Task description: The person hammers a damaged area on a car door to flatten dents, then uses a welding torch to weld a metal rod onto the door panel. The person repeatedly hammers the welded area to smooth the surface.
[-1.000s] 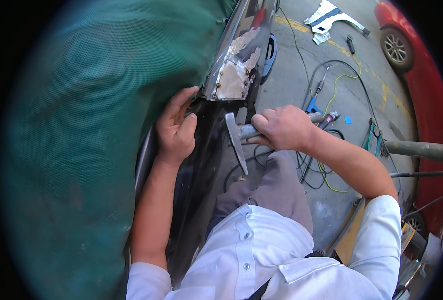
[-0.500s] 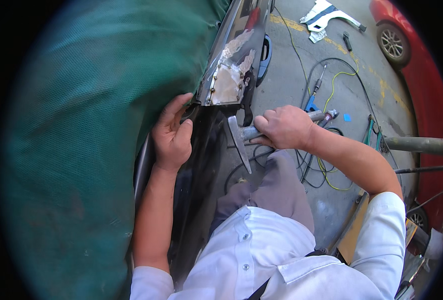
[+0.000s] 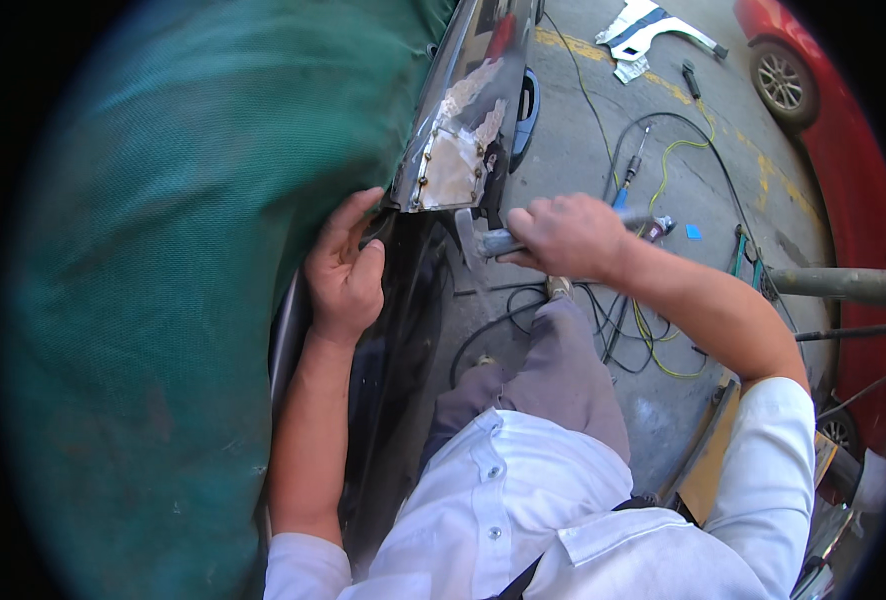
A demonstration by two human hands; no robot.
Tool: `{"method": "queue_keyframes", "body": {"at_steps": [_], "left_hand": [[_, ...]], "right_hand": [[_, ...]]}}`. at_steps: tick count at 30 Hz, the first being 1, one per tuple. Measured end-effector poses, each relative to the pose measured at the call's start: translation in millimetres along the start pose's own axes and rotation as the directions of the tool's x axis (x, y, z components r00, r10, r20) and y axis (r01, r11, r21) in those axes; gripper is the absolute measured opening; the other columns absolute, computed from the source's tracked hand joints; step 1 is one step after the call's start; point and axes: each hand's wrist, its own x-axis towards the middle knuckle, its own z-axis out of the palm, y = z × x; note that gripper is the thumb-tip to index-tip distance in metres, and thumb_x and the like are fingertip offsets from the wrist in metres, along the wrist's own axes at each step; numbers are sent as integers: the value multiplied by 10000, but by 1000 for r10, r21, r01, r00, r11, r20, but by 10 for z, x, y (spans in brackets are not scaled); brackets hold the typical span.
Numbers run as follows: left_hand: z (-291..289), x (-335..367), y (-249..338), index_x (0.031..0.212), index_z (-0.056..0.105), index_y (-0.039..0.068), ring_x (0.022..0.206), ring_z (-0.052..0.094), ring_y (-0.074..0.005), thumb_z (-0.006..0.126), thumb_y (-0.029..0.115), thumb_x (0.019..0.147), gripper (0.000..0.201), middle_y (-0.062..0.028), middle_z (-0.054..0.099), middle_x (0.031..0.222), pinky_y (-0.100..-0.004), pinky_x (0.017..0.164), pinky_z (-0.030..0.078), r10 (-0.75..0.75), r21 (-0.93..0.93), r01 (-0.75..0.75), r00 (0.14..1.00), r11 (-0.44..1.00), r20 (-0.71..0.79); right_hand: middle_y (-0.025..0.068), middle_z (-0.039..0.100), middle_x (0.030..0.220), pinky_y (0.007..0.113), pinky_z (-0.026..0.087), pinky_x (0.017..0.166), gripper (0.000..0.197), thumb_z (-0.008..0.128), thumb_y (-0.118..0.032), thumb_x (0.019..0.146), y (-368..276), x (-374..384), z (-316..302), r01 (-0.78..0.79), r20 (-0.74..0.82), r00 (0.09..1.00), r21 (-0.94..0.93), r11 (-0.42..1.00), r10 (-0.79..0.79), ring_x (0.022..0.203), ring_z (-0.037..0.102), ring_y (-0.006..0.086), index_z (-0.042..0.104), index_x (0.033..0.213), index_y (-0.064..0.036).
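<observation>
My right hand point(image 3: 568, 235) is closed round the metal handle of a body hammer point(image 3: 498, 243). Motion blurs the hammer's narrow, tapering head point(image 3: 469, 240), which is close to the lower end of the dark car panel point(image 3: 463, 70). On that panel a bare-metal patch point(image 3: 452, 172) is fixed along its edges by small dark spots, with rough pale filler above it. My left hand point(image 3: 345, 270) is at the panel's end corner, thumb and fingers bent round something dark. What lies between them is mostly hidden.
A green cover point(image 3: 153, 300) drapes the left side. Air tools, including a blue-handled one point(image 3: 621, 198), and coiled black and yellow-green hoses point(image 3: 653, 345) lie on the grey floor point(image 3: 573, 130). At right stand a red car point(image 3: 853, 200) and a grey pole point(image 3: 833, 285); a white fender point(image 3: 653, 32) lies farther off.
My right hand has shifted slightly left and up with the hammer, whose head swung upward beside the panel's end and now blurs. My left hand stays in place.
</observation>
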Motion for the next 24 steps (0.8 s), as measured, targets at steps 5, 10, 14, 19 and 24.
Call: {"method": "queue_keyframes", "body": {"at_steps": [5,10,14,19,24], "left_hand": [[-9,10,-1,1390,553,-42,1358,551,-244,465,-160,868,543,-137,595,1406,-390,1183,401,-17,-8,16,1000,1000,-11],[-9,9,-25,1391,552,-41,1362,549,-241,469,-157,871,539,-129,598,1405,-387,1190,393,2,13,-2,1000,1000,-5],[-21,5,-39,1390,551,-42,1366,547,-241,468,-157,870,539,-130,599,1405,-382,1191,390,-18,0,18,1000,1000,-21],[-23,4,-47,1388,554,-43,1364,549,-241,466,-159,868,541,-127,600,1405,-378,1188,392,14,0,-14,1000,1000,-5],[-18,19,-39,1389,554,-44,1361,551,-243,457,-163,863,548,-127,600,1404,-379,1187,393,-8,3,8,1000,1000,-13]], "right_hand": [[115,658,761,443,574,622,421,659,-493,933,-103,-89,-4,95,71,993,65,993,-99,716,711,324,563,901,-84],[121,670,770,455,573,625,436,642,-511,943,-75,-82,49,108,122,985,93,990,-119,728,715,344,570,915,-82],[137,684,796,479,571,633,450,621,-523,956,-31,14,46,-34,137,990,115,993,19,741,712,371,572,928,-77],[112,689,807,468,571,603,424,631,-515,944,-67,5,-35,441,203,853,213,872,-481,721,716,342,576,913,-95],[125,680,788,458,582,639,445,626,-522,949,30,69,-37,32,140,989,34,999,-37,749,723,351,581,923,-80]]}}
